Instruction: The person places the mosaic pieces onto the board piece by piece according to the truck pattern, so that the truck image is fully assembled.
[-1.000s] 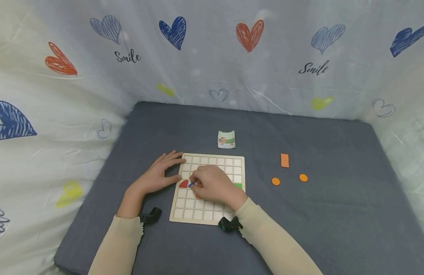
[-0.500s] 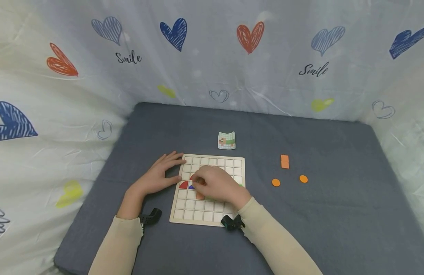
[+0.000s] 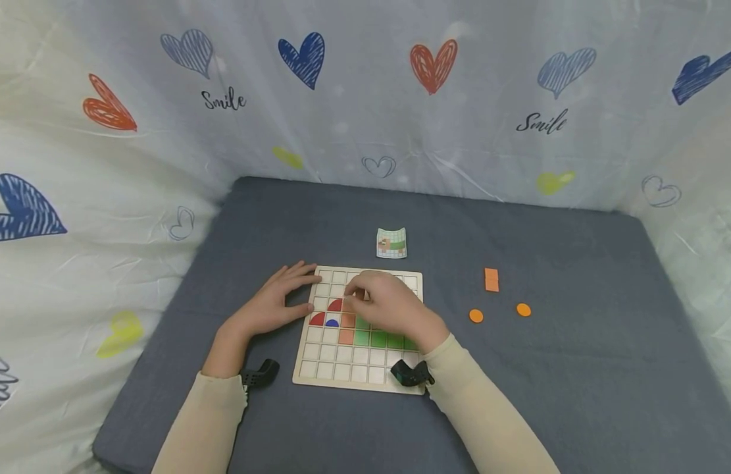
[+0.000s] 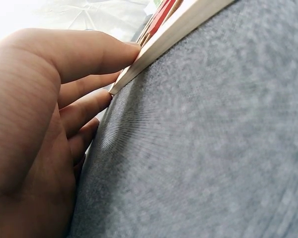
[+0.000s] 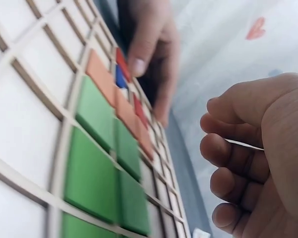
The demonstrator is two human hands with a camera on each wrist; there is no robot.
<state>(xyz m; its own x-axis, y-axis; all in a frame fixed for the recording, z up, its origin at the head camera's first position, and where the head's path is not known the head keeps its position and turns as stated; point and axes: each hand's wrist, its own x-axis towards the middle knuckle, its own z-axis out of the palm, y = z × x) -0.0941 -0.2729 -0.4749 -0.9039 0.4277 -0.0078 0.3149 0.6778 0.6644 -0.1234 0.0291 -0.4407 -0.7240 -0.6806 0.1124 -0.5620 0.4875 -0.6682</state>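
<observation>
A wooden grid board (image 3: 359,386) lies on the grey cloth. My left hand (image 3: 273,304) rests at its left side, the thumb and fingertips touching the edge, as the left wrist view also shows. In the grid sit red quarter-round pieces (image 3: 317,319), a blue half-round piece (image 3: 332,323), orange squares (image 3: 346,337) and several green squares (image 5: 92,173). My right hand (image 3: 390,304) hovers over the board and covers part of the pieces. In the right wrist view its fingers (image 5: 216,148) are loosely curled, with nothing visible between them.
Behind the board lies a small patterned picture card (image 3: 391,243). To the right are an orange rectangular piece (image 3: 491,280) and two orange discs, a near one (image 3: 476,316) and a far one (image 3: 523,310). A printed curtain (image 3: 341,131) surrounds the grey surface.
My right hand has drawn back to the right and slightly away from the blue half-round piece, which now shows fully with the nearby orange and green squares. The left hand keeps its place.
</observation>
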